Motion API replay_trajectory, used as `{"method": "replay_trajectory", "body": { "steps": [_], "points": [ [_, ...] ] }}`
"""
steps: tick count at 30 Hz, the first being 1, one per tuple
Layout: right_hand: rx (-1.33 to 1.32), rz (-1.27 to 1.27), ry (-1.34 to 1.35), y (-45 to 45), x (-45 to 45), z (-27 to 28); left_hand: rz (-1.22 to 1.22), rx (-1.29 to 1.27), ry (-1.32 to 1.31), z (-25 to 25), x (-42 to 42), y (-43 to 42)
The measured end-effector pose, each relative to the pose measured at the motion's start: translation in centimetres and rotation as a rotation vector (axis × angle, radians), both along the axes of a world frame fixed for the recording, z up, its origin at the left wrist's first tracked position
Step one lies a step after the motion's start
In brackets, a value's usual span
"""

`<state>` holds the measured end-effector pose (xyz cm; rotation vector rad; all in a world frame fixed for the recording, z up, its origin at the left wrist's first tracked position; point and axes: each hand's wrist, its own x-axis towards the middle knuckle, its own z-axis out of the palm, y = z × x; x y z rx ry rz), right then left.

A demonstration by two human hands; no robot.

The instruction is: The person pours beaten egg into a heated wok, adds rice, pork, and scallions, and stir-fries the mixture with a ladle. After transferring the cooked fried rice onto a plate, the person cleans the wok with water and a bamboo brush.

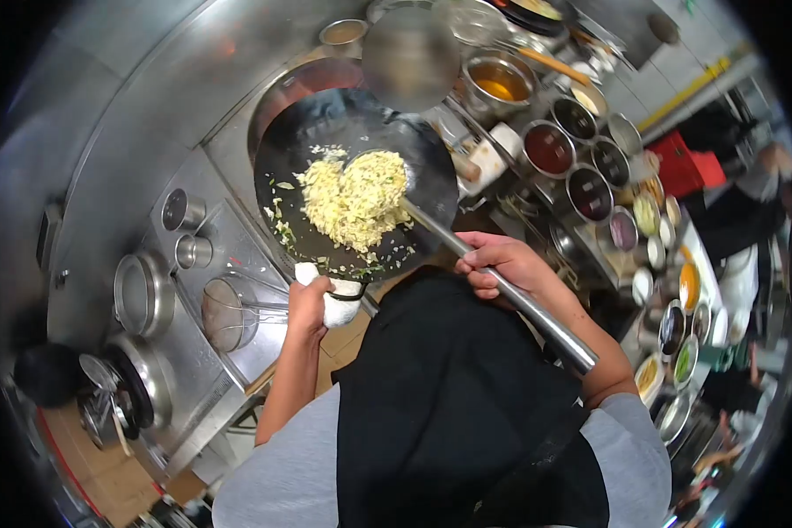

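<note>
My left hand (pixel 305 304) is closed around a folded white cloth (pixel 341 308) at the near rim of a black wok (pixel 312 123). A dark loop handle shows against the cloth. In the wok lies a heap of yellow egg-fried rice (pixel 370 198), with green bits and grains scattered on the near side. My right hand (pixel 499 266) grips the long metal handle of a ladle (pixel 546 324). The ladle's head reaches into the right side of the heap, where the food hides most of it.
On the left steel counter (pixel 204 180) stand small metal cups (pixel 193 252), a round pan (pixel 137 295) and a wire strainer (pixel 229 312). Sauce pots (pixel 549 148) and ingredient bowls (pixel 623 229) line the right. A pot of amber liquid (pixel 499 81) sits behind. Another person (pixel 748 198) is at far right.
</note>
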<state>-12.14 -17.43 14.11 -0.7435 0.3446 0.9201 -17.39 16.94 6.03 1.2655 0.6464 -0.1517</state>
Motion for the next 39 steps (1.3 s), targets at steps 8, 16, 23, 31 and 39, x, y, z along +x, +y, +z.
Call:
{"method": "replay_trajectory", "body": {
  "steps": [8,16,23,31,39],
  "points": [
    [0.074,-0.561,-0.092,6.8,-18.8,2.7,-0.499,-0.132,0.189,0.9,0.5,6.7],
    [0.007,-1.125,-0.173,23.7,-26.4,10.6,-1.071,-0.270,0.394,9.5,7.9,11.0],
    [-0.375,-1.556,-0.228,30.3,-27.7,13.3,-1.372,-0.285,0.556,5.2,15.9,8.9],
    [-1.304,-1.572,0.095,27.7,-32.6,5.8,-1.438,-0.118,0.493,7.5,14.0,8.0],
    [-2.335,-1.305,0.266,24.5,-31.5,-4.9,-1.344,0.004,0.373,0.6,16.8,14.9]
  ]
}}
